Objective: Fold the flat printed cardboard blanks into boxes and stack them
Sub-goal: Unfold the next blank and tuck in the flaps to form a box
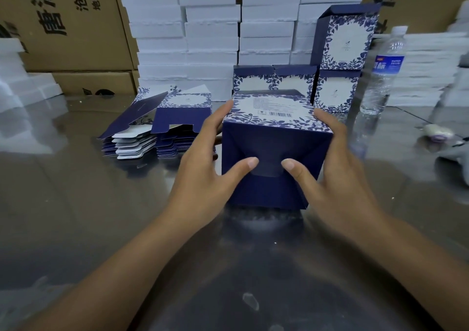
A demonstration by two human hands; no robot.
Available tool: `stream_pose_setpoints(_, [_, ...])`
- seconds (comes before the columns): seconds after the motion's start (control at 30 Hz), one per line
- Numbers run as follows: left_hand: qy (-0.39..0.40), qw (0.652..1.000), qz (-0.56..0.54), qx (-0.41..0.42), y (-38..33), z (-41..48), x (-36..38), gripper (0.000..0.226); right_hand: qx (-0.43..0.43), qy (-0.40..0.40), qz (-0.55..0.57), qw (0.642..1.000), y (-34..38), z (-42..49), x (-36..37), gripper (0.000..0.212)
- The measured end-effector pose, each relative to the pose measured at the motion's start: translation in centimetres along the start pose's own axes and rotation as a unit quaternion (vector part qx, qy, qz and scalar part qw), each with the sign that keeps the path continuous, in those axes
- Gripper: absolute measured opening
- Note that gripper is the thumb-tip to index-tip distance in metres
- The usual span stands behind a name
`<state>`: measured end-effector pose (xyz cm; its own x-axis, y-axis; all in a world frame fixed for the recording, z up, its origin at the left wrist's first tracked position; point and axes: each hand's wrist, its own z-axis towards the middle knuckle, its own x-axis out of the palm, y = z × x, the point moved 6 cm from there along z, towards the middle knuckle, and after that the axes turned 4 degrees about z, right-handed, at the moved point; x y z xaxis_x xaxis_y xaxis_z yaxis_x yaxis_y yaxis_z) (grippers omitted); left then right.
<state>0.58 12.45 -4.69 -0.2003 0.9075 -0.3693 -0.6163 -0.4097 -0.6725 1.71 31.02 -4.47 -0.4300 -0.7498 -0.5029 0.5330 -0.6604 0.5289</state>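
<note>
A dark blue box (276,137) with a white floral panel and barcode on top lies on its side at the table's middle, its folded bottom flaps facing me. My left hand (203,175) holds its left side, thumb pressing the flaps. My right hand (340,173) holds the right side, thumb also on the flaps. Left of it lies a pile of flat printed blanks (157,125). Behind stand finished boxes (274,79), with one more stacked box (347,38) on the right-hand one.
A clear water bottle (380,76) stands right of the finished boxes. White foam boxes (213,33) are stacked along the back, brown cartons (71,26) at back left. The shiny metal table (101,216) reaches toward me. A small roll (437,132) lies far right.
</note>
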Motion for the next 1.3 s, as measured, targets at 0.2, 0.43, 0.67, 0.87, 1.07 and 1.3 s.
stream_pose_setpoints(0.2, [-0.054, 0.998, 0.017, 0.018, -0.7, -0.2, -0.5, 0.068, -0.032, -0.061, 0.016, 0.997, 1.3, -0.3, -0.5, 0.055])
stream_pose_setpoints(0.43, [-0.062, 0.997, 0.035, 0.029, -0.9, -0.2, -0.5, 0.066, -0.016, -0.058, 0.029, 0.998, 1.2, -0.4, -0.4, 0.055])
stream_pose_setpoints(0.67, [-0.085, 0.993, 0.068, 0.044, -1.2, -0.3, -0.9, 0.062, -0.008, -0.062, 0.037, 0.997, 1.6, -0.4, -0.6, 0.054])
stream_pose_setpoints(0.87, [-0.037, 0.998, 0.028, 0.032, -1.1, 0.2, -0.6, 0.055, 0.027, -0.024, 0.092, 0.995, 0.6, -0.4, -0.5, 0.062])
stream_pose_setpoints(1.07, [-0.050, 0.999, -0.011, 0.006, -1.1, 0.4, -0.8, 0.053, 0.087, -0.040, 0.306, 0.947, 0.1, 0.7, -0.6, 0.035])
stream_pose_setpoints(1.3, [-0.140, 0.969, -0.141, -0.146, 0.8, 0.7, -1.9, 0.046, 0.106, -0.006, 0.361, 0.927, 0.1, 0.9, 0.2, 0.033])
